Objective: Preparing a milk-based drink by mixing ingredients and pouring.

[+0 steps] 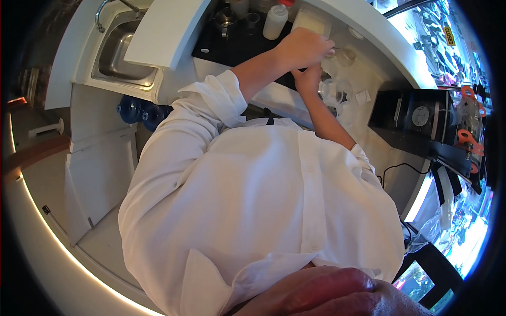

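Note:
My left hand (307, 48) reaches over the counter beside a white square tub (312, 22), its fingers curled closed. Whatever they pinch is too small or hidden to make out. Just below it, close against it, is my right hand (309, 79); its fingers are largely hidden by the left one. Several clear plastic cups (337, 90) lie on the counter to the right of my hands. A white squeeze bottle (275, 22) stands left of the tub on a black mat (247, 48), with a metal pitcher (225, 20) farther left.
On the left, a steel sink (129, 52) with a tap (100, 21) is set into the white counter. Blue water bottles (138, 111) stand below it. A black boxy machine (414, 117) sits at the right, its cable hanging down. A raised white ledge (392, 39) borders the far side.

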Available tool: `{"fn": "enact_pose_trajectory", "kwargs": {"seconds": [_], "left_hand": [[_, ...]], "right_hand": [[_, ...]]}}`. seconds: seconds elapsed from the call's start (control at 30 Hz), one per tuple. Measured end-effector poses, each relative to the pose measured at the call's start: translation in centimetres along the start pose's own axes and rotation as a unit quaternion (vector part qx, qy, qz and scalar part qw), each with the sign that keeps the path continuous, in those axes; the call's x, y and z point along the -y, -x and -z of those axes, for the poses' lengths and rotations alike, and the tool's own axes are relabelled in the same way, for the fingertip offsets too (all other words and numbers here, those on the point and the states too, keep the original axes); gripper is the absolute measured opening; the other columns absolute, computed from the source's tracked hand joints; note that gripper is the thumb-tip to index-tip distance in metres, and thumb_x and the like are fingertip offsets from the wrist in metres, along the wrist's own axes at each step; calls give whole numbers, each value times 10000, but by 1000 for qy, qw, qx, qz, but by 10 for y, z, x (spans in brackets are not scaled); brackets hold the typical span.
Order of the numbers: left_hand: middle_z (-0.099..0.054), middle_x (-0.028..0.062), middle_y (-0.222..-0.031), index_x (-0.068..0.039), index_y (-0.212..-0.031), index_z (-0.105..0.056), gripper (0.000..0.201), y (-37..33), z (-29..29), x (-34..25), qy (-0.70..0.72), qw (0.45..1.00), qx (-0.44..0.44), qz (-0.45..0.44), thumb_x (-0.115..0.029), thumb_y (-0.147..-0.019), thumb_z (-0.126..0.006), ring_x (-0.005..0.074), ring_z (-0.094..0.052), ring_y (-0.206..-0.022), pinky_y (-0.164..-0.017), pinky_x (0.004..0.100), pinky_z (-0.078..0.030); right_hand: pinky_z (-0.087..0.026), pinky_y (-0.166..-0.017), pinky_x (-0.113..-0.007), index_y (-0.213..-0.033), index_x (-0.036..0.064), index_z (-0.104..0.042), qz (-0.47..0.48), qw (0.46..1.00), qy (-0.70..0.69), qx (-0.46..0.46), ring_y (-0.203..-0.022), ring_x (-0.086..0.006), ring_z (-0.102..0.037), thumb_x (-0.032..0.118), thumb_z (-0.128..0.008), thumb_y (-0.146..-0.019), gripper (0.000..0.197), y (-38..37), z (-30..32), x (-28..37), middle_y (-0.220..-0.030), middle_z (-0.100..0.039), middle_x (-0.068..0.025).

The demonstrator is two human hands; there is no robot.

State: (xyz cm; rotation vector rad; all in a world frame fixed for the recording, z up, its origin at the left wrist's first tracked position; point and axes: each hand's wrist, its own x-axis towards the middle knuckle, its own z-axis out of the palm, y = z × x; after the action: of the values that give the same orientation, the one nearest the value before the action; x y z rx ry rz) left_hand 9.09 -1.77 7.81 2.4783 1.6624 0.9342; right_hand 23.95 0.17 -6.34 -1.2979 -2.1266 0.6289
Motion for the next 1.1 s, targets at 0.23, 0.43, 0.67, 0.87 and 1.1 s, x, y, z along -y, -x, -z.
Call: {"fn": "enact_pose_trajectory", "kwargs": {"seconds": [0.23,0.43,0.67,0.87,1.1], "left_hand": [[-780,107,-895,-143,-1112,-789,253,-10,4,-1,-17,999,24,24,-353,-1036,-671,337,-779,-887,-745,479,-584],[-776,143,-886,-142,-1179,-809,336,-16,23,-3,17,991,77,105,-418,-1078,-645,354,-774,-866,-753,495,-593],[-778,153,-897,-137,-1256,-814,426,-17,12,9,4,993,85,82,-481,-1101,-617,378,-770,-874,-783,513,-601],[-775,157,-895,-118,-1129,-809,404,-21,24,19,19,992,98,80,-468,-1108,-608,394,-764,-886,-804,519,-598],[-770,151,-897,-94,-1090,-781,395,-10,10,24,50,997,26,45,-463,-1090,-640,403,-755,-898,-805,516,-588]], "right_hand": [[-495,-1082,-571,-1345,-3,-685,30,999,20,-23,-1272,-495,-663,195,-931,-836,599,1,2,5,-1322,-725,-265],[-483,-1108,-604,-1532,40,-548,29,1000,4,-5,-1293,-524,-576,369,-985,-807,909,-2,2,-1,-1359,-625,-272],[-474,-1138,-598,-1581,59,-529,1,1000,-12,19,-1340,-512,-562,428,-989,-816,966,0,6,3,-1395,-616,-279],[-472,-1147,-583,-1614,54,-513,-33,999,-22,9,-1345,-509,-567,432,-993,-808,1012,0,8,13,-1422,-610,-295],[-476,-1138,-578,-1618,40,-509,-22,999,-34,8,-1326,-498,-588,450,-990,-800,1034,-1,8,14,-1401,-631,-290]]}}
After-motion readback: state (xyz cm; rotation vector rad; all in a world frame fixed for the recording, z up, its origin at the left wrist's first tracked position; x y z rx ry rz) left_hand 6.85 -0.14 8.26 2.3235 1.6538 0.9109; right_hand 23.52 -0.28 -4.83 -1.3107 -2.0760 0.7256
